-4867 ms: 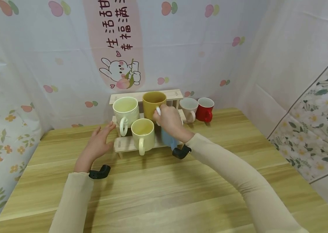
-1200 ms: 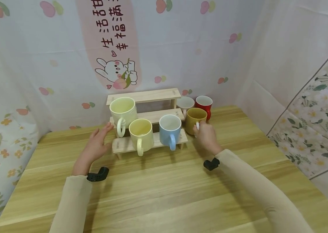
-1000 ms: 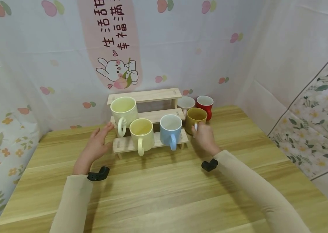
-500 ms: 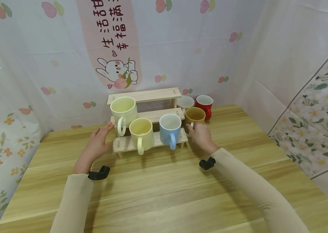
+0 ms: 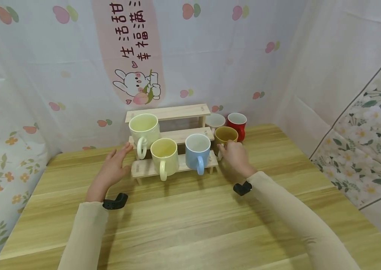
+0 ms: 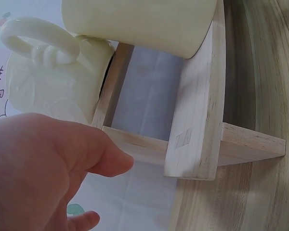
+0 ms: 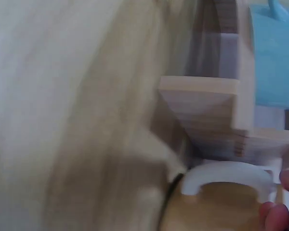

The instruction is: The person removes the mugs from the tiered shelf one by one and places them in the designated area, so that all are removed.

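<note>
The ochre mug [image 5: 228,134] stands on the table against the rack's right end, upright, its white handle [image 5: 220,154] facing front. At that handle is the right hand [image 5: 237,158], fingers bent and parted. The right wrist view shows nearly the whole white handle [image 7: 226,172], with thumb and fingertip beside one end; contact is unclear. The left hand [image 5: 110,170] is spread at the left end of the wooden rack [image 5: 144,168], near a pale green mug [image 5: 147,131]. In the left wrist view the hand [image 6: 38,168] holds nothing; its fingertips' contact is hidden.
A yellow mug [image 5: 168,159] and a blue mug [image 5: 195,153] occupy the lowest tier. Behind the ochre mug stand a whitish mug [image 5: 215,120] and a red mug [image 5: 237,125]. Patterned cloth hangs behind the wooden table [image 5: 176,225].
The ochre mug went from the rack to the table at right, then slid slightly left. The right hand's fingers have loosened from its handle. The left hand stays in place.
</note>
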The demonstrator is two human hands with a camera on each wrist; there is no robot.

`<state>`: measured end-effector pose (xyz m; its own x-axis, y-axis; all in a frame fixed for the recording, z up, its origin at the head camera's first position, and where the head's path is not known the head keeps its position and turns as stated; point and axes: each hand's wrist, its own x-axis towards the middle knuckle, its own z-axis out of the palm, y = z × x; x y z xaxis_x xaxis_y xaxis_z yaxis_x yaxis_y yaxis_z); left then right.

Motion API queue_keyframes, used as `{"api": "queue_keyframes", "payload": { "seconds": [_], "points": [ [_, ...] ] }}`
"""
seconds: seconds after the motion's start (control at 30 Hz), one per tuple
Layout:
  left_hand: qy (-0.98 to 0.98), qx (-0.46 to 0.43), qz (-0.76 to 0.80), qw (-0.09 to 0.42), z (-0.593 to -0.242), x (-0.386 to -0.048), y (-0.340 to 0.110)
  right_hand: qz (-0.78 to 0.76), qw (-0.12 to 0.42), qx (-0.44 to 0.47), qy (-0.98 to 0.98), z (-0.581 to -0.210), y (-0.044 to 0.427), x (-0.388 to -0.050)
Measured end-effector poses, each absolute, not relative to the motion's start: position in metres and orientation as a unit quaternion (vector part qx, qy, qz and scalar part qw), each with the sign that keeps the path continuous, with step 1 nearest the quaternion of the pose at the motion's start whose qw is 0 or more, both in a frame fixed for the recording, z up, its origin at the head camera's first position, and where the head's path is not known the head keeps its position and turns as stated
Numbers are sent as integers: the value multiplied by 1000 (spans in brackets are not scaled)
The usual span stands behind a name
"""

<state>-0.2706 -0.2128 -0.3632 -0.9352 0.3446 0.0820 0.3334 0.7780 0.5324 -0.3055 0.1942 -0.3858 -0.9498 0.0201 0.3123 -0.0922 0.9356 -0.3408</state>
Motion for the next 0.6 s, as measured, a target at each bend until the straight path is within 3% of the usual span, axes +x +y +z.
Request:
{"api": "queue_keyframes", "payload": {
  "seconds": [0.23,0.6],
  "points": [
    [942,187,278,-1,-366,-270,-212,158,216,48,-962,-357,192,-301],
    [941,183,284,4,-366,-272,-212,156,173,71,-970,-315,172,-296]
  ]
}}
